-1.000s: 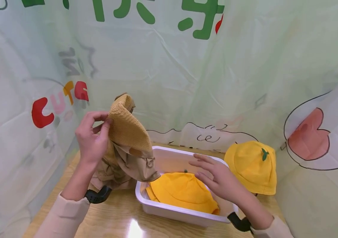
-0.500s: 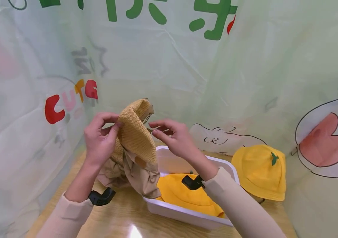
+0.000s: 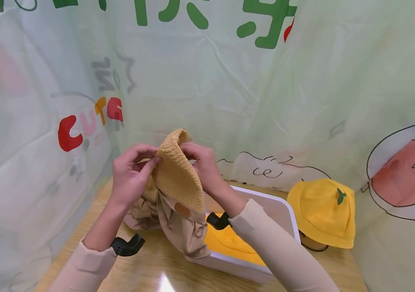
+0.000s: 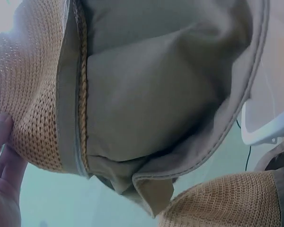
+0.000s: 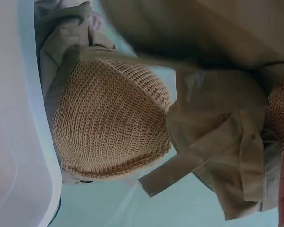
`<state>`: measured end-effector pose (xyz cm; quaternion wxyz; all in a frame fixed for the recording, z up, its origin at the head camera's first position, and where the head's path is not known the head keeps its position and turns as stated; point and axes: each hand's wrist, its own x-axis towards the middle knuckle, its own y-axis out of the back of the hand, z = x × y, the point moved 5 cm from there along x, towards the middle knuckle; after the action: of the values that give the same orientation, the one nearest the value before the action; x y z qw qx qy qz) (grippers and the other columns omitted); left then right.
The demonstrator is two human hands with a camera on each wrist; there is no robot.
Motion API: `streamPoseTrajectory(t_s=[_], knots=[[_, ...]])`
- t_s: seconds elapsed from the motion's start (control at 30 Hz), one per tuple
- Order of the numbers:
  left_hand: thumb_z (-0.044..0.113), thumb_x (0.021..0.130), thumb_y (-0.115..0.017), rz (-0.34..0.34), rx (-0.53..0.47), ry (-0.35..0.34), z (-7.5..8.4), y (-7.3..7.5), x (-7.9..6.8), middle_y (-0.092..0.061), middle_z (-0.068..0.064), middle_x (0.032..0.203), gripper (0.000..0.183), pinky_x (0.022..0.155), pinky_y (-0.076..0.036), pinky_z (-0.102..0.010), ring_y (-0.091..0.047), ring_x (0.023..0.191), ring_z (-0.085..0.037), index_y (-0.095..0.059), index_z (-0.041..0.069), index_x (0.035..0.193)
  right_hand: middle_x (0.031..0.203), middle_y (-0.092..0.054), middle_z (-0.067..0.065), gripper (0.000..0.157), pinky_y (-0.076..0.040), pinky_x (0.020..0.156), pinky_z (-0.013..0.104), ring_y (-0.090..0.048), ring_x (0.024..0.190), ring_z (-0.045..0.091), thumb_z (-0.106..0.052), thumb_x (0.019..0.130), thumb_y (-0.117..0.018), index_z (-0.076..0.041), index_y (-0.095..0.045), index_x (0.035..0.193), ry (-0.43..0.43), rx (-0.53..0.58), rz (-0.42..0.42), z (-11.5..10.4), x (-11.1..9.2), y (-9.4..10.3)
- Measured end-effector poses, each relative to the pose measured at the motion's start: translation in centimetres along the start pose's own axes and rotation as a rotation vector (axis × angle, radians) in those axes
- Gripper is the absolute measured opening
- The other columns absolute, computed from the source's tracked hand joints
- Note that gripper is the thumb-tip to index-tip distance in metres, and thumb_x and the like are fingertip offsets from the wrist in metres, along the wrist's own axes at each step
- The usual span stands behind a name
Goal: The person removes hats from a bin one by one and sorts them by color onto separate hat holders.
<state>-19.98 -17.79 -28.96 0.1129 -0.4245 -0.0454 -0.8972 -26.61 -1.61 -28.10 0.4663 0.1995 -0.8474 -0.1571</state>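
Observation:
A tan sun hat (image 3: 176, 174) with a knitted crown and khaki cloth brim hangs between both hands. My left hand (image 3: 132, 174) pinches the knitted crown between thumb and fingers. On the other side, my right hand (image 3: 205, 168) grips the crown's edge, its fingertips hidden behind the knit. The left wrist view looks onto the hat's khaki cloth (image 4: 142, 94), with a braided cord along the band. A second tan knitted hat (image 5: 113, 118) lies below, beside the tub; in the head view it is mostly hidden behind the held one.
A white plastic tub (image 3: 265, 192) stands on the wooden table (image 3: 138, 275), with a yellow hat (image 3: 229, 245) lying inside. To its right sits another yellow hat (image 3: 320, 213) with a green sprout. Printed cloth (image 3: 229, 101) hangs behind and at both sides.
My right hand has moved left from above the tub and taken hold of the sun hat's crown. The left hand keeps its pinch; the hat sits slightly further right and lower.

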Motion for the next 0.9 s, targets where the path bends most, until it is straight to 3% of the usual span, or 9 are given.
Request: streamPoseTrajectory(t_s=[0.17,0.3,0.57,0.73,0.9], knots=[[-0.023,0.081,-0.066,-0.001,-0.016,0.023,-0.2,0.1,0.0,-0.071,0.009,0.097,0.02,0.071,-0.058,-0.021,-0.071,0.09,-0.008,-0.065,-0.015,0.099,0.081,-0.072,0.01,0.004,-0.057,0.07,0.024,-0.069,0.072,0.016,0.0,0.084,-0.075,-0.001,-0.072,0.087,0.07,-0.011,0.015,-0.3,0.0,-0.1],[-0.021,0.082,-0.067,-0.001,0.007,0.009,-0.1,0.3,0.1,-0.071,0.006,0.097,0.019,0.07,-0.058,-0.02,-0.069,0.09,-0.009,-0.066,-0.014,0.099,0.086,-0.074,0.013,0.008,-0.059,0.071,0.027,-0.072,0.074,0.021,0.001,0.086,-0.073,0.002,-0.073,0.094,0.066,0.001,0.018,-0.1,0.0,0.0],[-0.017,0.082,-0.07,0.013,0.185,-0.067,0.4,1.4,0.8,-0.071,-0.014,0.095,0.018,0.08,-0.058,-0.025,-0.067,0.091,-0.009,-0.07,-0.007,0.097,0.092,-0.073,0.014,0.01,-0.059,0.069,0.027,-0.071,0.079,0.021,0.002,0.092,-0.066,0.003,-0.072,0.099,0.001,-0.016,0.031,1.2,-0.1,0.8],[-0.014,0.083,-0.072,0.023,0.296,-0.087,0.6,2.5,1.3,-0.071,-0.015,0.095,0.018,0.082,-0.057,-0.021,-0.067,0.09,-0.006,-0.071,-0.006,0.099,0.091,-0.072,0.014,0.01,-0.059,0.07,0.028,-0.07,0.076,0.02,0.001,0.092,-0.065,0.003,-0.071,0.099,0.006,-0.033,0.039,1.9,0.0,1.5],[-0.012,0.082,-0.074,0.053,0.343,-0.109,0.5,3.5,1.5,-0.073,-0.013,0.093,0.019,0.083,-0.056,-0.019,-0.067,0.088,-0.006,-0.074,-0.002,0.098,0.089,-0.072,0.012,0.008,-0.059,0.073,0.028,-0.07,0.074,0.018,-0.001,0.092,-0.068,0.001,-0.072,0.098,0.012,-0.044,0.031,2.5,0.1,1.9]])
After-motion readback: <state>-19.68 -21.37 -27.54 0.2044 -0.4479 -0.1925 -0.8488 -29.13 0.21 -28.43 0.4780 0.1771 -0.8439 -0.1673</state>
